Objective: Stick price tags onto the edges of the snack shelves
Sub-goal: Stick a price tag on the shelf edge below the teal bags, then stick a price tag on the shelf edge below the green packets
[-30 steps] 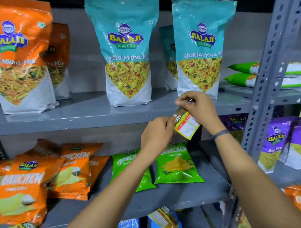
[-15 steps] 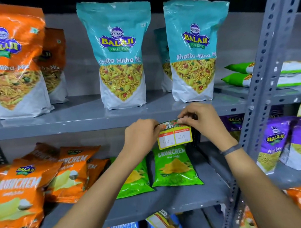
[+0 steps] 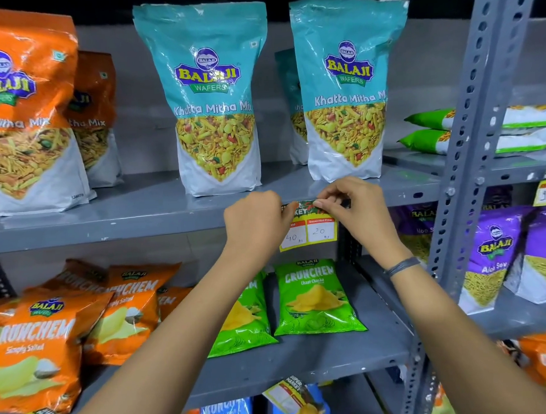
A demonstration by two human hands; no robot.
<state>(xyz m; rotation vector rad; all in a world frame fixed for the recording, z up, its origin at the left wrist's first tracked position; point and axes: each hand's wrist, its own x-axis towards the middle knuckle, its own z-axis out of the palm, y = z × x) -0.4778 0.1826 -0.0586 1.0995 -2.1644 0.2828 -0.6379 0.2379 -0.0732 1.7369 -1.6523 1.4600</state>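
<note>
A yellow price tag (image 3: 309, 232) with two white boxes reading 40 and 20 hangs level against the front edge of the upper grey shelf (image 3: 111, 229). My left hand (image 3: 255, 221) pinches its left top corner. My right hand (image 3: 355, 208) presses its top strip onto the shelf edge, fingers curled over it. The tag's top sits just below the right teal snack bag (image 3: 343, 89). Its lower half overhangs the gap above the green chip packets (image 3: 315, 298).
Teal bag (image 3: 213, 97) and orange bags (image 3: 27, 107) stand on the upper shelf. Orange chip packets (image 3: 50, 332) lie on the lower shelf (image 3: 301, 357), whose edge carries another tag (image 3: 287, 392). A perforated grey upright (image 3: 467, 144) rises at right, purple bags (image 3: 496, 254) beyond it.
The tag went from tilted and held in the air to level and pressed against the upper shelf edge. Both hands rose with it.
</note>
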